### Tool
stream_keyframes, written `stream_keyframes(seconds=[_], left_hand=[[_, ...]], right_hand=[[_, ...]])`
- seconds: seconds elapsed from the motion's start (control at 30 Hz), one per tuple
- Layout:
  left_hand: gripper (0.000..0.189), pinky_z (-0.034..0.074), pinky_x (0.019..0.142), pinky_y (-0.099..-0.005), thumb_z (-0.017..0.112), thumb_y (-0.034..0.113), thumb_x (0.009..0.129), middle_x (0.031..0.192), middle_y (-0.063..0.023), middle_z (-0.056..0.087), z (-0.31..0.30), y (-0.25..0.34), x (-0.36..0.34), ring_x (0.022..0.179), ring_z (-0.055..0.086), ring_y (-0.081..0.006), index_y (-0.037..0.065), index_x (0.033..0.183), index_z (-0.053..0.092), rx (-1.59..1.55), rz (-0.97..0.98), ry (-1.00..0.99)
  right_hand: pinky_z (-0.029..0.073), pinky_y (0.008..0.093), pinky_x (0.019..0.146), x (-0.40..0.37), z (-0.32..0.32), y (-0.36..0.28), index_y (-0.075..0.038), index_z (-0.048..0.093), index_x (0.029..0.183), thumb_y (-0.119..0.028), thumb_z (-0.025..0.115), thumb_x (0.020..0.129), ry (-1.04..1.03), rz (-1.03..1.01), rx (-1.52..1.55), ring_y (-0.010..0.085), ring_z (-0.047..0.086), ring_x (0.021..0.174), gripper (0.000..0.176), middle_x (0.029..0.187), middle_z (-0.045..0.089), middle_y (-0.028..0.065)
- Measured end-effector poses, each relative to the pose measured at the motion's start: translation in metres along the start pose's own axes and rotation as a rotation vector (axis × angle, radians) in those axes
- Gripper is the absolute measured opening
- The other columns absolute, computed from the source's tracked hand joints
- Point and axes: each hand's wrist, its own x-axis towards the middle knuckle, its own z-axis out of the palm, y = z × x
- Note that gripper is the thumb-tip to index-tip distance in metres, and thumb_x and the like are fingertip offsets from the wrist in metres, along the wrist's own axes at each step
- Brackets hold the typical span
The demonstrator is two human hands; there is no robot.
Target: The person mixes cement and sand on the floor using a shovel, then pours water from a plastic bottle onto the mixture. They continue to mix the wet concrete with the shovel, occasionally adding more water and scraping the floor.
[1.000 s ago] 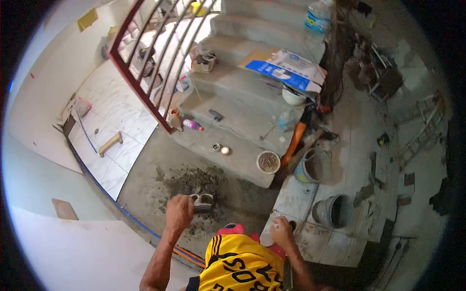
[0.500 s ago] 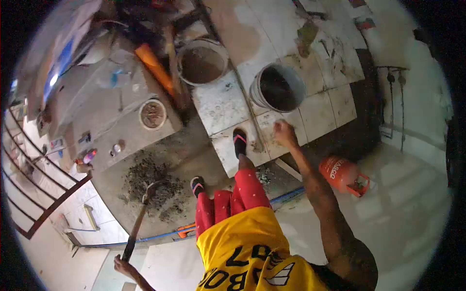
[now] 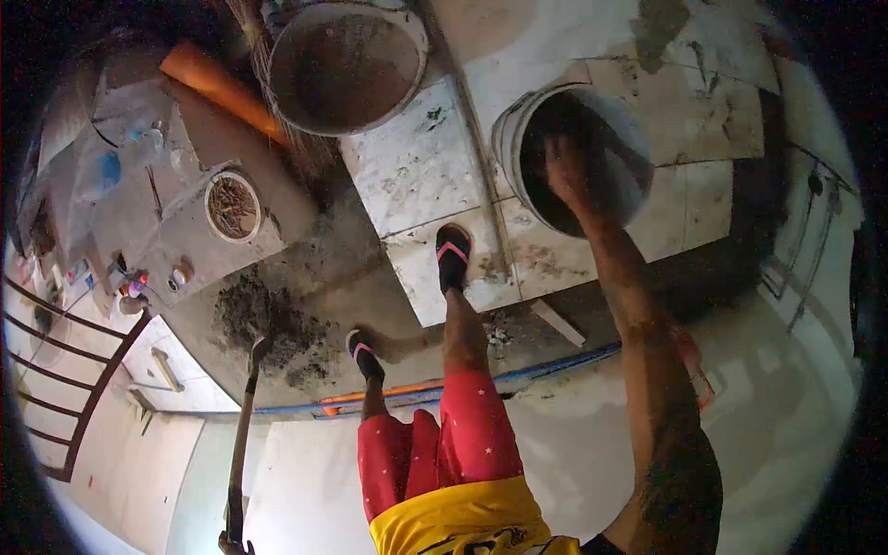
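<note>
The right hand [image 3: 566,166] dips inside the white bucket [image 3: 505,129] near the tiled platform's [image 3: 416,176] edge, grip unreadable, while the left hand [image 3: 229,544] clasps a long-handled tool [image 3: 239,444] resting in the mortar pile [image 3: 268,319].

One view only, head-worn, fisheye: round field, black corners, straight lines bowed. Aimed steeply down and slightly forward, along the wearer's own body. Yellow shirt [image 3: 453,523] and red shorts [image 3: 444,453] at bottom centre, sandalled foot [image 3: 452,259] mid-frame. Closest range along the right arm, stretched up the right side to the right hand [image 3: 569,171] at the white bucket [image 3: 505,139]. Farther off, toward the left rim: concrete steps [image 3: 185,231], mortar pile [image 3: 264,319], red railing [image 3: 102,407]. Left hand [image 3: 229,544] barely inside the bottom edge, on a long tool handle [image 3: 242,435].
</note>
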Motion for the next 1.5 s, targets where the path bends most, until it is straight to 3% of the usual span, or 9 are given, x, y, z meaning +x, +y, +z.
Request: stream_keyframes(seconds=[0.1,0.47,0.77,0.93,0.97,1.0,1.13,1.3,1.5], left_hand=[[0.032,0.051,0.068,-0.0483,0.053,0.027,0.079,0.105,-0.0115,0.051,0.003,0.012,-0.014,0.091,0.054,-0.0336,0.013,0.108,0.05,-0.096,-0.13,-0.097],[0.054,0.043,0.077,-0.0426,0.058,0.035,0.076,0.109,-0.0042,0.048,-0.016,-0.017,0.025,0.09,0.049,-0.0207,0.021,0.124,0.038,-0.187,-0.443,0.014],[0.051,0.045,0.077,-0.0434,0.061,0.017,0.073,0.111,-0.0075,0.048,-0.031,-0.053,0.009,0.088,0.05,-0.0235,0.014,0.12,0.041,-0.143,-0.15,-0.1],[0.062,0.049,0.073,-0.0426,0.058,0.04,0.076,0.115,-0.0152,0.045,-0.04,-0.107,0.03,0.098,0.05,-0.0295,0.001,0.12,0.038,0.247,0.336,-0.101],[0.054,0.05,0.072,-0.0439,0.062,0.032,0.075,0.111,-0.0164,0.049,-0.045,-0.112,0.049,0.094,0.052,-0.0316,0.001,0.116,0.043,0.925,1.037,0.04],[0.046,0.05,0.074,-0.0434,0.064,0.025,0.075,0.108,-0.0187,0.052,-0.046,-0.131,0.055,0.091,0.055,-0.0339,0.0,0.111,0.049,0.358,0.343,0.061],[0.045,0.049,0.071,-0.0357,0.042,0.03,0.089,0.102,-0.0176,0.056,-0.039,-0.134,0.043,0.083,0.056,-0.0258,-0.005,0.117,0.046,-0.151,-0.162,-0.023],[0.041,0.052,0.073,-0.0348,0.048,0.01,0.079,0.101,-0.0205,0.052,-0.033,-0.143,0.024,0.09,0.055,-0.0275,-0.004,0.117,0.043,-0.48,-0.199,0.159],[0.039,0.052,0.058,-0.0315,0.041,0.003,0.082,0.09,-0.02,0.054,-0.037,-0.145,0.024,0.069,0.059,-0.0254,-0.005,0.12,0.036,-0.687,-0.247,0.284]], right_hand=[[0.045,0.0416,0.069,-0.004,0.095,0.006,-0.003,0.053,0.111,-0.01,0.05,0.08,-0.174,0.451,1.028,0.0275,0.056,0.078,0.032,0.086,0.056,0.0117],[0.045,0.0413,0.07,0.018,0.11,-0.03,-0.003,0.054,0.109,-0.01,0.05,0.08,-0.235,0.473,0.978,0.0272,0.057,0.078,0.03,0.085,0.058,0.0112],[0.045,0.041,0.071,-0.014,0.127,-0.011,-0.003,0.056,0.108,-0.01,0.05,0.08,-0.273,0.48,0.812,0.0268,0.058,0.078,0.029,0.084,0.059,0.0108],[0.045,0.0402,0.071,-0.043,0.098,0.015,-0.003,0.057,0.104,-0.009,0.05,0.08,-0.38,0.374,0.662,0.0262,0.058,0.079,0.026,0.085,0.06,0.0102],[0.045,0.0396,0.071,-0.05,0.068,0.023,-0.003,0.058,0.102,-0.009,0.051,0.08,-0.456,0.289,0.618,0.0257,0.058,0.08,0.024,0.087,0.061,0.0098],[0.045,0.039,0.071,-0.055,0.036,0.028,-0.004,0.059,0.1,-0.01,0.052,0.079,-0.53,0.193,0.581,0.0252,0.058,0.082,0.023,0.088,0.062,0.0095],[0.049,0.039,0.066,-0.066,-0.058,0.049,-0.023,0.055,0.116,-0.006,0.058,0.075,-0.16,0.055,0.615,0.0285,0.058,0.086,0.044,0.105,0.058,0.0073],[0.041,0.0355,0.09,-0.091,-0.133,0.103,-0.003,0.047,0.121,-0.014,0.053,0.087,-0.129,0.108,0.701,0.0307,0.052,0.106,0.036,0.114,0.053,0.0184],[0.046,0.0371,0.074,-0.049,-0.333,0.049,-0.001,0.052,0.105,-0.016,0.053,0.088,-0.143,-0.235,0.389,0.0304,0.057,0.09,0.023,0.114,0.054,0.0186]])
